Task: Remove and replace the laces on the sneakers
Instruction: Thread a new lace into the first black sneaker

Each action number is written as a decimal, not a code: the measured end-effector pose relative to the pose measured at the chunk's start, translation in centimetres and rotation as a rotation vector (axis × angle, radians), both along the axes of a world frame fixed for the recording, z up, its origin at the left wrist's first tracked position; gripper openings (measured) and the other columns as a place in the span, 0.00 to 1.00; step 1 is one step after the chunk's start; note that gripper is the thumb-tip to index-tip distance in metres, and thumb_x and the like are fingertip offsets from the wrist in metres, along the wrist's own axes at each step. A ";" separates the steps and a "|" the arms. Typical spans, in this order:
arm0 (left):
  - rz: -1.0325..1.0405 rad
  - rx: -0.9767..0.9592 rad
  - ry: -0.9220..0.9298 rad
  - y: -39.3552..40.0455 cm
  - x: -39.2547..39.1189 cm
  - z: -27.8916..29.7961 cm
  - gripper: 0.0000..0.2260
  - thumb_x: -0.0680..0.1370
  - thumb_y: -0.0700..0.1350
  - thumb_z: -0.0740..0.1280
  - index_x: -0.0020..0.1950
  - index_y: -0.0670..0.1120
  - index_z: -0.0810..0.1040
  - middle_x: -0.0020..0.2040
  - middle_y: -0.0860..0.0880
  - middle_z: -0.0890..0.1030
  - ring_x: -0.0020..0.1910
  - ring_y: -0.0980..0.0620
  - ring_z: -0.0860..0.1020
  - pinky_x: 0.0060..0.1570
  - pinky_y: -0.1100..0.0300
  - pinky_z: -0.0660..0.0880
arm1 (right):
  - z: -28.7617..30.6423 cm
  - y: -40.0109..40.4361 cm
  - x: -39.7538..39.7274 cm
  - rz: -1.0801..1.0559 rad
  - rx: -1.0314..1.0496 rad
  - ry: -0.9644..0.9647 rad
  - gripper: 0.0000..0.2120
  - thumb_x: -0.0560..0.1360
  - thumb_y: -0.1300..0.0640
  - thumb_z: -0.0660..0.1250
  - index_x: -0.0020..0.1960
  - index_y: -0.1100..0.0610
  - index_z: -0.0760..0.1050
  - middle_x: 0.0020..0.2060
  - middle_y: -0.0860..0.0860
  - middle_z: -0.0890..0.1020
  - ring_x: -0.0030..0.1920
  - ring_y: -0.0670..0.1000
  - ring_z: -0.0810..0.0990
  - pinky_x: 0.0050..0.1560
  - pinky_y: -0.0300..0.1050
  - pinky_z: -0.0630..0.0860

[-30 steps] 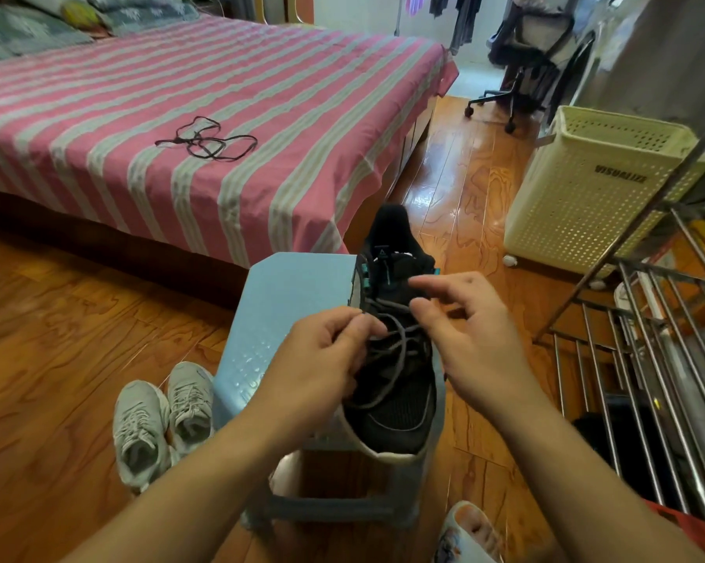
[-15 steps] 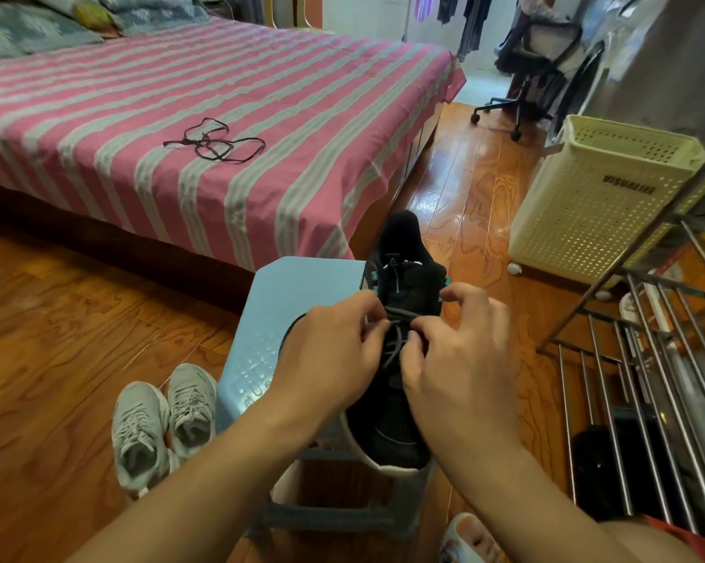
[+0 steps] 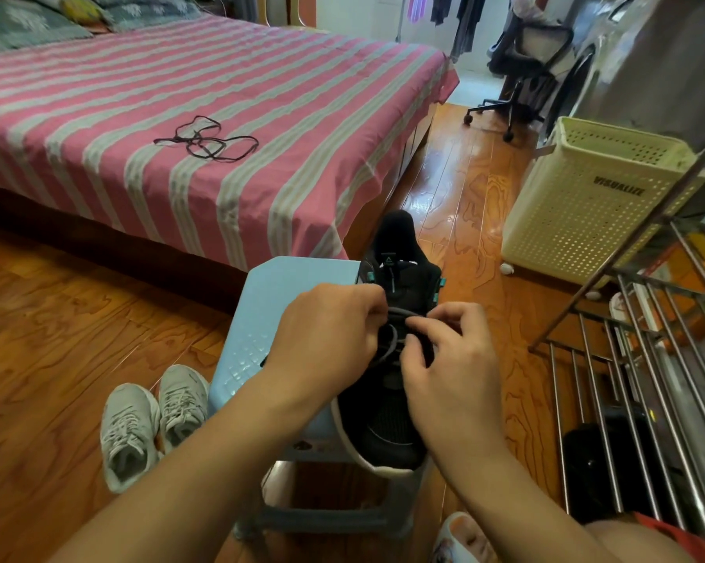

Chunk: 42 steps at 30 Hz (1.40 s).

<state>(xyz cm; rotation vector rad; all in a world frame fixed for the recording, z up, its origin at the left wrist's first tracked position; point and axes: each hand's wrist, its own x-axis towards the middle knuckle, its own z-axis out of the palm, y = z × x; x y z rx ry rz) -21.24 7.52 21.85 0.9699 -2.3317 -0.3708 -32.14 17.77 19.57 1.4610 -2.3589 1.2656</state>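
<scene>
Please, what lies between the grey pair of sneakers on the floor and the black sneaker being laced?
In the head view, the light blue plastic stool lies between the grey sneakers and the black sneaker, which rests on its right side.

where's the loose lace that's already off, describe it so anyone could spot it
Start at the bed with the pink and grey striped sheet. On top of it, towards its near side, lies the loose black lace in a tangle of thin loops. It lies apart from any shoe, unlike the grey lace on the black sneaker on the blue stool.
</scene>
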 end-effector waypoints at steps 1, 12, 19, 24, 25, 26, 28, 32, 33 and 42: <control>0.009 0.049 0.049 -0.2 0.0 -0.3 0.02 0.77 0.47 0.72 0.46 0.53 0.84 0.38 0.51 0.83 0.38 0.48 0.79 0.38 0.53 0.77 | 0.0 -0.1 -0.2 -0.001 -0.021 -0.045 0.09 0.77 0.60 0.70 0.56 0.56 0.84 0.52 0.43 0.71 0.52 0.43 0.73 0.51 0.33 0.76; 0.037 -0.289 -0.123 1.5 -0.1 -0.9 0.11 0.74 0.47 0.63 0.43 0.52 0.86 0.39 0.52 0.75 0.41 0.47 0.71 0.37 0.54 0.60 | 0.4 -0.4 -1.3 0.006 -0.021 -0.099 0.07 0.77 0.59 0.71 0.53 0.54 0.85 0.48 0.43 0.72 0.48 0.40 0.74 0.48 0.31 0.76; 0.095 -0.221 -0.128 0.9 -0.3 -0.4 0.03 0.73 0.41 0.73 0.40 0.47 0.81 0.35 0.50 0.76 0.38 0.45 0.73 0.41 0.54 0.60 | 0.3 -0.3 -1.3 0.033 -0.010 -0.048 0.07 0.77 0.59 0.71 0.53 0.54 0.85 0.48 0.44 0.73 0.46 0.42 0.74 0.44 0.29 0.74; 0.042 -0.195 -0.166 1.4 -0.3 -0.7 0.07 0.75 0.41 0.71 0.41 0.48 0.74 0.38 0.49 0.71 0.34 0.46 0.70 0.33 0.54 0.62 | 0.4 -0.3 -1.4 0.030 -0.026 -0.039 0.07 0.77 0.59 0.71 0.53 0.54 0.85 0.47 0.44 0.72 0.45 0.38 0.73 0.45 0.23 0.70; 0.056 -0.155 -0.138 1.3 -0.3 -0.9 0.07 0.77 0.42 0.70 0.42 0.48 0.73 0.39 0.50 0.70 0.34 0.46 0.70 0.32 0.54 0.63 | 0.5 -0.4 -1.4 0.029 -0.020 -0.027 0.07 0.77 0.59 0.71 0.53 0.54 0.85 0.47 0.44 0.72 0.44 0.39 0.73 0.44 0.23 0.70; 0.069 -0.109 -0.107 1.2 -0.4 -1.0 0.06 0.78 0.43 0.68 0.44 0.47 0.73 0.40 0.50 0.70 0.34 0.46 0.71 0.32 0.53 0.64 | 0.5 -0.4 -1.3 0.028 -0.010 -0.012 0.07 0.77 0.58 0.71 0.53 0.54 0.85 0.47 0.43 0.72 0.43 0.40 0.72 0.42 0.24 0.70; 0.076 -0.033 -0.039 0.8 -0.4 -1.3 0.04 0.80 0.43 0.66 0.46 0.46 0.76 0.42 0.49 0.74 0.38 0.44 0.75 0.35 0.50 0.70 | 0.4 -0.5 -1.3 0.027 0.008 0.008 0.07 0.77 0.58 0.71 0.54 0.53 0.85 0.47 0.43 0.71 0.45 0.41 0.72 0.41 0.27 0.70; -0.024 -0.086 -0.010 0.0 -0.3 -1.0 0.03 0.78 0.40 0.71 0.46 0.46 0.83 0.42 0.50 0.78 0.38 0.47 0.77 0.35 0.52 0.74 | 0.3 -0.4 -1.4 0.034 0.020 -0.016 0.08 0.77 0.57 0.70 0.54 0.53 0.85 0.47 0.44 0.72 0.46 0.41 0.72 0.43 0.30 0.72; -0.050 -0.102 -0.027 -0.1 -0.4 -0.9 0.03 0.77 0.40 0.71 0.45 0.46 0.83 0.41 0.51 0.78 0.38 0.47 0.77 0.34 0.52 0.75 | 0.4 -0.4 -1.5 0.036 0.018 -0.026 0.07 0.77 0.57 0.70 0.54 0.53 0.85 0.47 0.44 0.72 0.45 0.41 0.72 0.43 0.30 0.73; 0.095 0.178 0.211 1.1 -1.6 -1.8 0.05 0.77 0.39 0.73 0.48 0.47 0.87 0.42 0.51 0.79 0.45 0.50 0.78 0.45 0.58 0.72 | 0.9 -0.5 -1.5 -0.005 0.047 -0.121 0.06 0.77 0.56 0.71 0.52 0.53 0.84 0.48 0.44 0.73 0.46 0.42 0.75 0.48 0.39 0.79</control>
